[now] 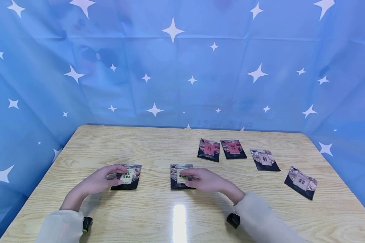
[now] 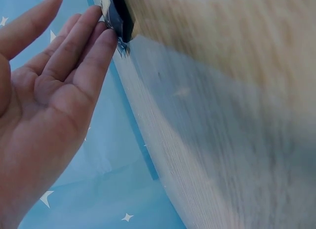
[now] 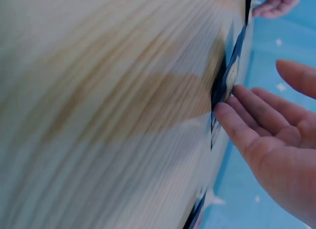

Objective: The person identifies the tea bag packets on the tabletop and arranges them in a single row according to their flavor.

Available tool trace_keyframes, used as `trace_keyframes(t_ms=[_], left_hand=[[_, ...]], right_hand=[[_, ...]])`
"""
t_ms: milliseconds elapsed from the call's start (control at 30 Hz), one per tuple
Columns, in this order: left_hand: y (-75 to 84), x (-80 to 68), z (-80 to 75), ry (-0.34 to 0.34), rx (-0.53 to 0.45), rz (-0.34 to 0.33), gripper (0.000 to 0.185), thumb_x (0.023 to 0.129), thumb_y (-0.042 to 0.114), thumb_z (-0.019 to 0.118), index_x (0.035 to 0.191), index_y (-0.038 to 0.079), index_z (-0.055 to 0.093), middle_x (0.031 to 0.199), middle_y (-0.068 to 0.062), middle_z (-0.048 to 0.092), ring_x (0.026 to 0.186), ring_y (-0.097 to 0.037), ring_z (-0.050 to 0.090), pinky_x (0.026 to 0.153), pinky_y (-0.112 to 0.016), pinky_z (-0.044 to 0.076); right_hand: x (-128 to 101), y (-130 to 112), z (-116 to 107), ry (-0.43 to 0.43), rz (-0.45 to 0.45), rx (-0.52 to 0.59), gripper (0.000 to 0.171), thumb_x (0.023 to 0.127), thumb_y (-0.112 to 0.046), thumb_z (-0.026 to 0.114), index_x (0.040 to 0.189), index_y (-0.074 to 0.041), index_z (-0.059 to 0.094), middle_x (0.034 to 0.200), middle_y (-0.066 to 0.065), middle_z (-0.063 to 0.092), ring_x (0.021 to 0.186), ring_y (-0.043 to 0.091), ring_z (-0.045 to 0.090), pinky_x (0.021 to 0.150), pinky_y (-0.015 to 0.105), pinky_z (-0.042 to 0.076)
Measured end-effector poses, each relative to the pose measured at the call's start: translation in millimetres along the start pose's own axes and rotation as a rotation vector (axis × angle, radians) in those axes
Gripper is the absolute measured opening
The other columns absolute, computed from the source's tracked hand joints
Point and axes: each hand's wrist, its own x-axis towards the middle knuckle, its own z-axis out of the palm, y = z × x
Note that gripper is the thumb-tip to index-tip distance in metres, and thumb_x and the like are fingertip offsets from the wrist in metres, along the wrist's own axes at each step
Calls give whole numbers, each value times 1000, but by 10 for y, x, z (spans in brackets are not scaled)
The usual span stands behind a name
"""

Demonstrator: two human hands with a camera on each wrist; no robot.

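Note:
Two small dark packets with cream labels lie flat on the wooden table [image 1: 158, 212]. My left hand [image 1: 104, 177] rests its straight fingertips on the left packet [image 1: 128, 176]; in the left wrist view the fingers [image 2: 89, 46] touch the packet's edge [image 2: 117, 17]. My right hand [image 1: 200, 179] lies with straight fingers on the middle packet [image 1: 177, 174]; the right wrist view shows the fingertips [image 3: 237, 115] against that packet [image 3: 228, 76]. Neither hand curls round anything.
Farther back lie two packets with red labels [image 1: 209, 149] [image 1: 233, 149]. Two with pale labels [image 1: 264, 159] [image 1: 301, 182] lie to the right. A blue star-patterned cloth [image 1: 182, 67] walls the table on three sides.

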Motion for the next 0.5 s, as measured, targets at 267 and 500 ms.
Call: trace_keyframes(t_ms=[267, 500], left_hand=[[9, -2, -3, -2, 8, 0, 37, 91, 8, 56, 125, -2, 47, 126, -21, 48, 118, -44, 39, 80, -43, 46], [-6, 6, -12, 6, 11, -17, 36, 91, 8, 56, 125, 0, 48, 126, -20, 48, 118, -43, 40, 81, -44, 45]], right_hand=[[209, -137, 139, -20, 3, -40, 47, 96, -21, 49, 138, -3, 38, 139, 11, 40, 124, 24, 42, 96, 40, 37], [350, -232, 216, -30, 26, -40, 48, 96, -22, 50, 139, -6, 37, 140, 8, 39, 123, 23, 42, 97, 36, 37]])
